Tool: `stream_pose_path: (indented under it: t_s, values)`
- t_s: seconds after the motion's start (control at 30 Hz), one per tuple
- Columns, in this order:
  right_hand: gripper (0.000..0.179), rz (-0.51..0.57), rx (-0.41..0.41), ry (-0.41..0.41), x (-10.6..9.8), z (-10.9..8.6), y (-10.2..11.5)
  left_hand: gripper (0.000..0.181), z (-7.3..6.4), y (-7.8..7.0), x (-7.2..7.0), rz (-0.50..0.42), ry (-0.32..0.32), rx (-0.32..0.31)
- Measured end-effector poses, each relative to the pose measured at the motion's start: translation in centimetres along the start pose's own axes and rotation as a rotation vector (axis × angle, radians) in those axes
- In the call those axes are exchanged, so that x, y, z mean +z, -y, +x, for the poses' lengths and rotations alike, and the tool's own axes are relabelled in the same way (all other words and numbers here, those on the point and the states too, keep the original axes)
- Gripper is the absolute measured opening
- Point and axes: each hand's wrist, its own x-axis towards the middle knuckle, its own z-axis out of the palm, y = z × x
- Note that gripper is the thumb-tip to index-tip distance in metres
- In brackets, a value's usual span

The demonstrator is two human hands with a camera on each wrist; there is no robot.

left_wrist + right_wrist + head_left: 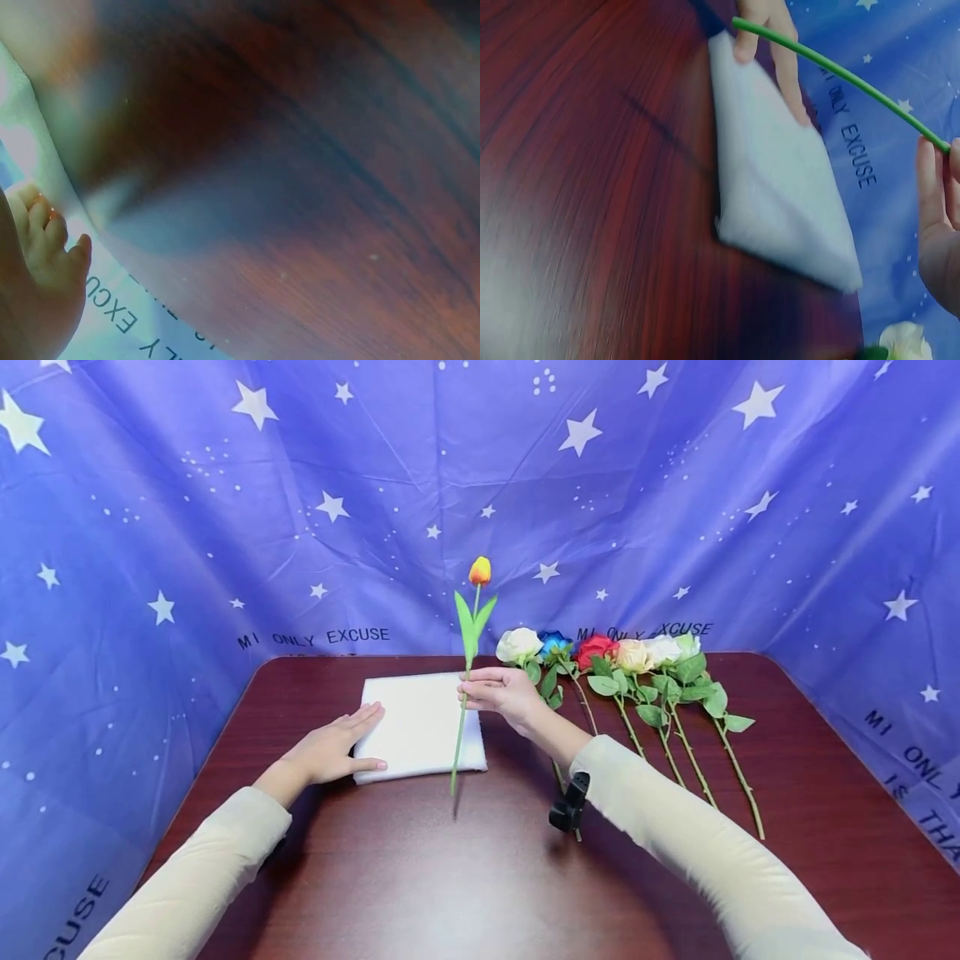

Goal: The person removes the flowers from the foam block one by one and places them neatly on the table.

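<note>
An orange-yellow tulip [480, 572] stands roughly upright in the air, its green stem pinched by the fingers of my right hand [506, 697]. The stem's lower end hangs in front of the white foam block [420, 727], which lies on the table. My left hand [333, 747] rests on the block's left edge, fingers spread over its top. In the right wrist view the bare green stem [832, 67] runs from my right fingers past the foam block [780, 172]. The left wrist view shows part of my left hand [52, 277] at its edge.
Several roses lie at the right of the brown table [420, 877]: a white rose [519, 646], a blue rose [555, 645], a red rose [597, 652], a cream rose [633, 656] and pale ones. A starry blue cloth [420, 460] hangs behind the table.
</note>
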Motion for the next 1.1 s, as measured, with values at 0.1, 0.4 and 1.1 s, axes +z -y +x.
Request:
stream_pose_path:
  t_s: [0.1,0.4,1.1]
  values:
    - [0.039,-0.032,0.006,0.024,-1.1,-0.6,-0.1,0.096,-0.1,0.2,-0.2,0.004,0.006,0.0]
    - [0.038,-0.147,0.067,0.031,-3.4,-1.9,-0.3,0.1,-0.4,0.7,-0.6,-0.017,0.016,-0.031]
    - [0.036,-0.23,0.291,-0.051,-4.8,-3.8,-3.5,0.103,-1.9,1.5,-2.0,0.002,0.064,-0.116]
